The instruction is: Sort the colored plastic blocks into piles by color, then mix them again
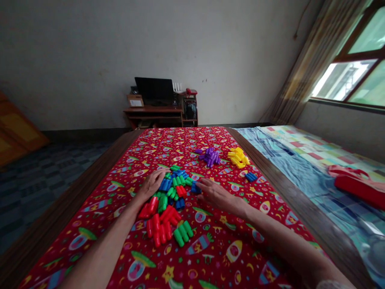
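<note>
A mixed pile of blue, green and red plastic building blocks lies in the middle of the cloth; each looks like a few rounded pegs joined side by side. My left hand rests at the pile's left edge, fingers stretched out over the blocks there. From the right, my right hand reaches in, thumb and fingers around a blue block. Nearer me are red blocks and a green block. Farther off sit purple blocks, yellow blocks and a few blue blocks.
A red patterned cloth covers the table, with dark wooden edges along both sides. On the right is a bed with a red bag on it. A desk with a monitor stands against the far wall.
</note>
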The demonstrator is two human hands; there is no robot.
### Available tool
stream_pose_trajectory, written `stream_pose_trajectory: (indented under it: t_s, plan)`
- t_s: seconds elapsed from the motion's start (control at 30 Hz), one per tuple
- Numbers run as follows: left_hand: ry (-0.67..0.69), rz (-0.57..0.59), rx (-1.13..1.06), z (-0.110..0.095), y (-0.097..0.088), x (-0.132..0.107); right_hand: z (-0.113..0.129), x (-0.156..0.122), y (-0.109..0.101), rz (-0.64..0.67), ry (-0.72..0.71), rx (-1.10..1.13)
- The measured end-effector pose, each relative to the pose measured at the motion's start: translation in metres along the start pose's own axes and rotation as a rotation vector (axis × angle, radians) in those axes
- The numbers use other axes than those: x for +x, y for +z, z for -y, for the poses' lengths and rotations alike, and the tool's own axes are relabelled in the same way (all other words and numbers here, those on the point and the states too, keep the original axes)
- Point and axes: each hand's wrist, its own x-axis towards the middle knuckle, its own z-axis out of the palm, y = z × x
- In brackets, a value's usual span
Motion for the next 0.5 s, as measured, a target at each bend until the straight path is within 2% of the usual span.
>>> stream_pose_trajectory:
  t_s: [0.07,0.17,0.3,0.37,0.5]
  plan:
    - [-0.007,0.018,0.016,-0.003,-0.001,0.0,0.008,0.014,0.013,0.065,0.002,-0.062]
    - [-0.023,0.035,0.031,-0.006,-0.003,-0.001,0.0,0.014,0.013,0.081,0.03,-0.095]
    - [-0.025,0.033,0.023,-0.003,-0.001,0.0,-0.016,-0.003,0.0,-0.085,0.0,0.008]
    - [-0.024,0.03,0.021,0.0,0.001,0.001,-0.017,-0.002,0.002,-0.152,0.007,0.018]
    - [-0.024,0.026,0.014,0.006,0.003,0.002,-0.007,0.019,0.022,-0.062,0.078,-0.086]
